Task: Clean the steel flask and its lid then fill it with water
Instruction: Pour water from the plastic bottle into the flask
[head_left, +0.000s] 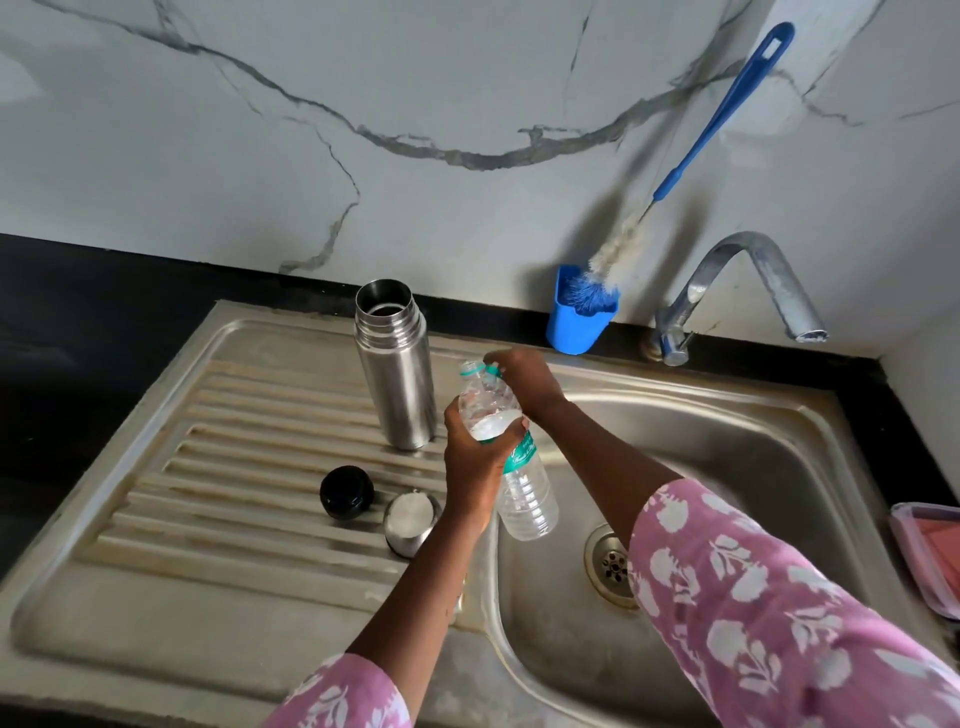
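Observation:
The steel flask (399, 364) stands upright and open on the ribbed drainboard (223, 467). In front of it lie its black inner stopper (346, 492) and its steel cup lid (412, 522), tipped on its side. My left hand (475, 457) grips a clear plastic water bottle (522, 488) around its upper body, tilted over the sink edge, neck pointing toward the flask. My right hand (522, 379) pinches the bottle's teal cap (492, 370) just beside the open neck.
A blue holder (576, 325) with a long blue-handled bottle brush (722, 114) leans against the marble wall. The steel tap (748, 291) arches over the sink basin (727, 467), whose drain (613, 564) sits centre. A pink-lidded container (930, 556) sits at the right edge.

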